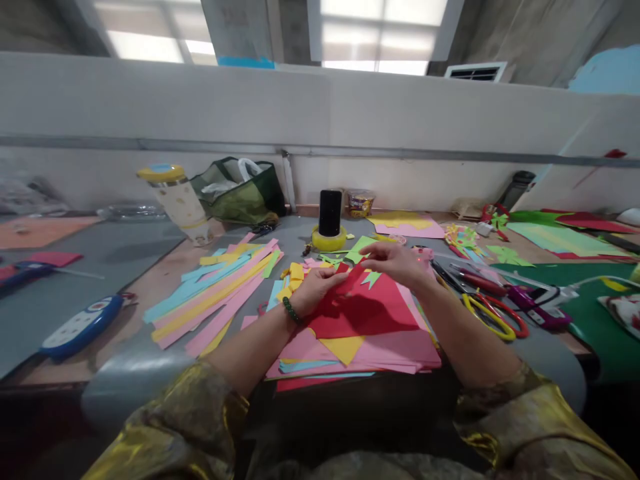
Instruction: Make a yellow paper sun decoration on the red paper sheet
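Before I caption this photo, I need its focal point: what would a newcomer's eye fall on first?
Likely the big red sheet, front and centre, beneath the left hand and right hand. Next, the fan of pink, blue and yellow strips to their left, and the black phone upright beyond the hands.

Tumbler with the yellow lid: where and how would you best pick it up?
Probably around the middle of the tumbler, coming from its left: its tall, rounded body suits a wrap-around hold, while the green bag crowds its right side.
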Motion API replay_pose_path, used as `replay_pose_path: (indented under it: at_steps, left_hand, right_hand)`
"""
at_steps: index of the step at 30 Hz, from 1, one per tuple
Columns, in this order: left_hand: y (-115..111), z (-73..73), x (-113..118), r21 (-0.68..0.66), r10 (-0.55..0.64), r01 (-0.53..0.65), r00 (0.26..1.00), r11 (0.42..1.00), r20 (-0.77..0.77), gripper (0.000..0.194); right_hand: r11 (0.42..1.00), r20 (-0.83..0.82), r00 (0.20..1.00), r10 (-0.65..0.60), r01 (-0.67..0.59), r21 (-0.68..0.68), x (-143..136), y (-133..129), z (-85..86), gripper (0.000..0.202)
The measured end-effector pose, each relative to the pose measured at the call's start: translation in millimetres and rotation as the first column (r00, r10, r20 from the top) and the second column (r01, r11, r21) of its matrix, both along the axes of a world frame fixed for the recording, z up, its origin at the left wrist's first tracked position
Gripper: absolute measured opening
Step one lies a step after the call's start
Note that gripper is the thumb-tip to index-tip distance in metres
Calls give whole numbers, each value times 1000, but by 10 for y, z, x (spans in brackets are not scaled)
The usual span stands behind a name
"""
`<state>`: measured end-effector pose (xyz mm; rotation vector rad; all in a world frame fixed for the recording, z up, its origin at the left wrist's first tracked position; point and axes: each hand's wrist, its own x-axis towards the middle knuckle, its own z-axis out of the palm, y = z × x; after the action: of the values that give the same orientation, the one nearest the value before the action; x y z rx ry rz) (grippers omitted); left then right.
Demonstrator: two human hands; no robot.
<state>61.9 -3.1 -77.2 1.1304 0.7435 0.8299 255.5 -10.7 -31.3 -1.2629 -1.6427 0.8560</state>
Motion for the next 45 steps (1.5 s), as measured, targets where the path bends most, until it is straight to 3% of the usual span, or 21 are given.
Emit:
replay_pose_path:
  at_steps: [3, 5, 8, 9, 11, 12, 14, 16, 17, 18, 20, 23, 24, 26, 29, 32, 37, 45]
  left_hand:
    - [74, 31, -74, 28, 45, -44, 998, 999, -52, 38]
    - [101, 88, -135, 154, 163, -137, 973, 978, -165, 33]
    - [77, 209, -185, 429, 415, -267, 858, 863, -302, 38]
    - [54, 249, -181, 432, 415, -258, 851, 864, -323, 36]
    - [11, 317, -132, 259, 265, -185, 908, 948, -324, 33]
    - [0, 343, -92, 127, 164, -132, 944, 983, -285, 35]
    - [15, 380, 1, -57, 55, -64, 987, 996, -150, 33]
    - [69, 401, 81, -97, 48, -53, 997, 994, -57, 23]
    - [101, 406, 110, -88, 50, -54, 998, 995, -37, 18]
    - [130, 407, 129, -73, 50, -52, 998, 996, -29, 16]
    - [163, 389, 144, -55, 26, -28, 999, 998, -38, 15]
    - [153, 300, 120, -28, -97, 94, 991, 995, -94, 23]
    - [141, 258, 105, -6, -153, 154, 980, 988, -130, 28]
    - [120, 175, 70, 49, -249, 263, 947, 963, -203, 39]
    - [125, 96, 17, 68, -312, 336, 920, 939, -239, 51]
    - [180, 92, -37, 39, -339, 358, 910, 933, -237, 55]
    - [278, 183, -130, 44, -374, 402, 883, 915, -283, 43]
    - [264, 206, -157, -114, -478, 466, 830, 877, -287, 33]
  right_hand:
    - [994, -221, 970, -104, 109, 13, 272, 128, -19, 37]
    - [986, -282, 949, -140, 160, 49, 378, 166, -37, 41]
    - [965, -314, 935, -166, 219, 142, 339, 162, -97, 42]
    - [956, -328, 929, -173, 239, 171, 282, 140, -128, 39]
    - [924, -298, 942, -156, 246, 293, 135, 62, -201, 28]
    - [892, -235, 964, -125, 213, 399, 58, 9, -239, 21]
    - [761, 24, 999, -45, 19, 649, -76, -105, -305, 9]
    - [604, 290, 957, -3, -230, 763, -155, -193, -341, 16]
    - [564, 358, 933, 15, -304, 768, -170, -216, -347, 16]
    - [561, 378, 925, 32, -330, 759, -169, -220, -345, 14]
    - [655, 287, 958, 32, -236, 717, -130, -181, -327, 13]
    - [887, 23, 998, -61, 44, 460, -48, -57, -296, 25]
    - [940, -34, 997, -71, 78, 331, -28, -19, -292, 31]
    - [996, -111, 994, -23, 32, 85, -9, 30, -293, 43]
    - [984, -218, 975, 52, -87, -153, 0, 38, -289, 42]
    - [958, -298, 953, 57, -137, -253, 29, 22, -256, 33]
    - [922, -312, 947, 75, -186, -341, 68, 22, -201, 23]
    - [915, -311, 944, 114, -222, -337, -31, -21, -250, 21]
